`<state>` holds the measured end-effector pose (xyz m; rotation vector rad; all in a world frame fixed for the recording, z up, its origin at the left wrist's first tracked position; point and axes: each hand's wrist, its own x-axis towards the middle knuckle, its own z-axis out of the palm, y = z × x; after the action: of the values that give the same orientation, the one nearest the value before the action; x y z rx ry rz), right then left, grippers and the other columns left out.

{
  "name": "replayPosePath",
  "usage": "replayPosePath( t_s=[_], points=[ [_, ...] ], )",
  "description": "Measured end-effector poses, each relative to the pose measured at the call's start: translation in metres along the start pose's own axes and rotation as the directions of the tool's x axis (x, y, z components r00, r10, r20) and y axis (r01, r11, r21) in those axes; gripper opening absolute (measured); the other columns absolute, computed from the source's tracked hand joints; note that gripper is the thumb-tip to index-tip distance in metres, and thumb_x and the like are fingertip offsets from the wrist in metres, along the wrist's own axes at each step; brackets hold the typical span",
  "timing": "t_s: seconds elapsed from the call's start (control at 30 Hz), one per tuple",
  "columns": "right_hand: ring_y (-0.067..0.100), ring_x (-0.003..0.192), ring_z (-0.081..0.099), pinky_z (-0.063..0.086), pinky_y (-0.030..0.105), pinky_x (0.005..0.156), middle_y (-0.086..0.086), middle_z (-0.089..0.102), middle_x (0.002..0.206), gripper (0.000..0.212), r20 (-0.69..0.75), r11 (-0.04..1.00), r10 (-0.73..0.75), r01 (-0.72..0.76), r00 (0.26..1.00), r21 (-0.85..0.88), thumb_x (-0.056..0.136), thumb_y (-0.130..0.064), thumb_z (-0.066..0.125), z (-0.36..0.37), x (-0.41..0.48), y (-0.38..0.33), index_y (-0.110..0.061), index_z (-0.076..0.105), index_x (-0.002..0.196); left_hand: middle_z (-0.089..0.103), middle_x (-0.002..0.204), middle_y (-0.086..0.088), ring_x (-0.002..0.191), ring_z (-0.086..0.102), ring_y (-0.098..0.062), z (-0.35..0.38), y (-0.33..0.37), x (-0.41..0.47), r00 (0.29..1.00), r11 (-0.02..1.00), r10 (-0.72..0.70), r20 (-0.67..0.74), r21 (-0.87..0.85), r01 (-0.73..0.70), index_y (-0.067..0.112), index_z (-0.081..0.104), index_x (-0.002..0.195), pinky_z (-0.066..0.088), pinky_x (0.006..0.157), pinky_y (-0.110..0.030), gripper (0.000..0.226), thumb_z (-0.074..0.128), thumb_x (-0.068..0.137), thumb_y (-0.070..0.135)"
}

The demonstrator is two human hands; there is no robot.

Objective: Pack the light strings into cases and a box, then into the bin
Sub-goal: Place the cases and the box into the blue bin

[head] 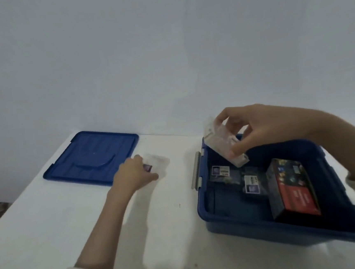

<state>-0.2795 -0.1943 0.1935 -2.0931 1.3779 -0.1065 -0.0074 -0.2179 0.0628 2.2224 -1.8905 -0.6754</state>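
Packing into the bin, late stage by our reading.

The blue bin (pixel 288 231) sits open on the right side of the white bench (pixel 51 220). Its lid (pixel 90 157) lies flat at the far left, well apart from it.

Already in the bin: first labelled case (pixel 220 172) and second labelled case (pixel 251 184), both flat on the floor, and the box (pixel 292 186), black and red, near the right wall.

The right hand (pixel 264 126) pinches the raised case (pixel 224 145) between thumb and fingers. The case is tilted above the bin's far-left corner and not yet set down.

The left hand (pixel 132 172) reaches to the loose case (pixel 156 164), which rests on the bench between lid and bin. Fingers are curled over its left edge with the thumb along the front, and we read this as a grip.

Remaining, in our judgement: two cases to go in and the lid to fit. We see no loose strings on the bench. The case contents are too blurred to confirm.
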Motion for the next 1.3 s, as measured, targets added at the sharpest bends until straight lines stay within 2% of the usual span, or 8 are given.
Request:
replayPosePath(
  t_s=[0.17,0.33,0.47,0.63,0.83,1.0,1.2,1.3],
  points=[
    [0.012,0.095,0.061,0.048,0.034,0.088,-0.008,0.063,0.098,0.057,-0.153,0.976,0.214,-0.205,0.965,0.071,0.064,-0.041,0.078,0.000,-0.025,0.054,-0.033,0.049,0.113,0.052,0.106,0.007,0.087,0.057,-0.007,-0.067,0.081,-0.041,0.915,0.871,0.393,-0.088,-0.282,-0.402,0.027,0.044,0.120,0.047,0.068,-0.022,0.059,0.076,0.071,0.025],
    [0.012,0.090,0.062,0.042,0.025,0.072,-0.003,0.066,0.093,0.055,-0.271,0.923,0.340,-0.266,0.901,0.277,0.065,-0.038,0.080,-0.001,-0.043,0.088,-0.027,0.053,0.112,0.051,0.109,0.006,0.099,0.046,-0.012,-0.041,0.140,-0.071,0.665,0.694,0.711,0.229,-0.070,-0.717,0.026,0.044,0.121,0.044,0.083,-0.027,0.059,0.074,0.070,0.030],
    [0.009,0.080,0.061,0.038,0.022,0.065,-0.005,0.065,0.085,0.055,-0.283,0.909,0.348,-0.249,0.894,0.333,0.064,-0.039,0.080,0.003,-0.051,0.094,-0.028,0.054,0.111,0.043,0.124,-0.007,0.113,0.042,-0.025,0.027,0.151,-0.056,0.643,0.581,0.606,0.468,0.293,-0.760,0.015,0.036,0.130,0.043,0.089,-0.036,0.064,0.071,0.077,0.028],
    [0.009,0.087,0.061,0.044,0.024,0.073,-0.007,0.064,0.088,0.057,-0.264,0.934,0.307,-0.237,0.914,0.267,0.066,-0.041,0.079,0.013,-0.055,0.091,-0.030,0.052,0.115,0.036,0.139,-0.020,0.125,0.040,-0.034,0.067,0.153,-0.052,0.655,0.417,0.523,0.545,0.505,-0.755,0.006,0.027,0.140,0.040,0.096,-0.041,0.059,0.056,0.090,0.018],
    [0.011,0.090,0.063,0.053,0.035,0.084,-0.007,0.066,0.099,0.056,-0.139,0.970,0.214,-0.194,0.967,0.148,0.067,-0.039,0.079,0.029,-0.052,0.087,-0.035,0.048,0.113,0.037,0.140,-0.020,0.124,0.044,-0.035,0.084,0.156,-0.053,0.672,0.381,0.451,0.588,0.554,-0.740,0.003,0.019,0.143,0.044,0.090,-0.041,0.060,0.050,0.092,0.011],
    [0.009,0.090,0.060,0.054,0.032,0.080,-0.012,0.061,0.105,0.055,0.098,0.993,0.119,-0.119,0.988,0.000,0.069,-0.033,0.077,0.042,-0.049,0.082,-0.041,0.044,0.113,0.042,0.140,-0.016,0.123,0.048,-0.031,0.081,0.157,-0.050,0.630,0.380,0.392,0.671,0.505,-0.775,0.006,0.036,0.137,0.045,0.094,-0.041,0.045,0.046,0.094,0.008],
    [0.005,0.083,0.056,0.046,0.019,0.067,-0.017,0.055,0.090,0.048,0.134,0.988,0.149,-0.144,0.980,-0.045,0.070,-0.043,0.076,0.051,-0.050,0.076,-0.042,0.043,0.106,0.046,0.136,-0.015,0.119,0.051,-0.030,0.083,0.154,-0.048,0.672,0.375,0.374,0.638,0.559,-0.740,0.006,0.042,0.133,0.046,0.091,-0.039,0.039,0.044,0.095,0.010],
    [0.002,0.081,0.051,0.041,0.014,0.065,-0.018,0.050,0.090,0.057,0.236,0.979,0.166,-0.131,0.957,-0.158,0.072,-0.050,0.072,0.057,-0.049,0.065,-0.036,0.046,0.120,0.046,0.136,-0.015,0.120,0.050,-0.030,0.082,0.156,-0.045,0.676,0.381,0.348,0.649,0.561,-0.735,0.005,0.042,0.133,0.044,0.092,-0.039,0.037,0.043,0.096,0.011]
  ],
)
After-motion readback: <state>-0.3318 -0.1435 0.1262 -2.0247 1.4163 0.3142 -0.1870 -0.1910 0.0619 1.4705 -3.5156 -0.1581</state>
